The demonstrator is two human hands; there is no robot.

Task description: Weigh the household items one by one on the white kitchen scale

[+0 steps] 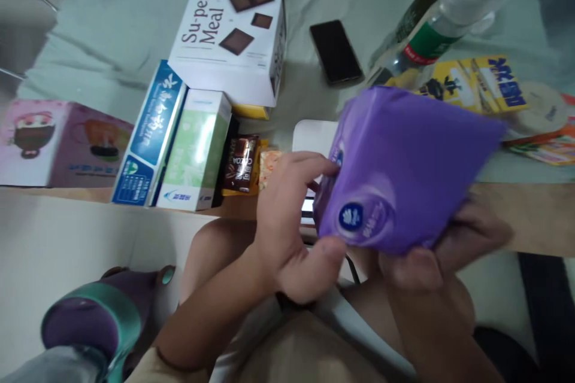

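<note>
The packet point(404, 167) sits between the two hands, left hand point(291, 227) at its left edge, right hand point(444, 245) under its near right corner. Behind the packet lie a phone point(335, 51) and, to the right, a bottle point(444, 18) on its side. Left of the phone stands the meal box point(233, 36). Before that box, two cartons point(175, 137) stand side by side, with snack bars point(242, 164) just right of them. A mask box point(58, 143) lies at far left.

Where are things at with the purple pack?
Done: the purple pack is off the table, gripped by the left hand and right hand. In hand: holding it up; its wrapper looks unopened. Left: the boxes, like the white box, and the phone lie untouched.
</note>
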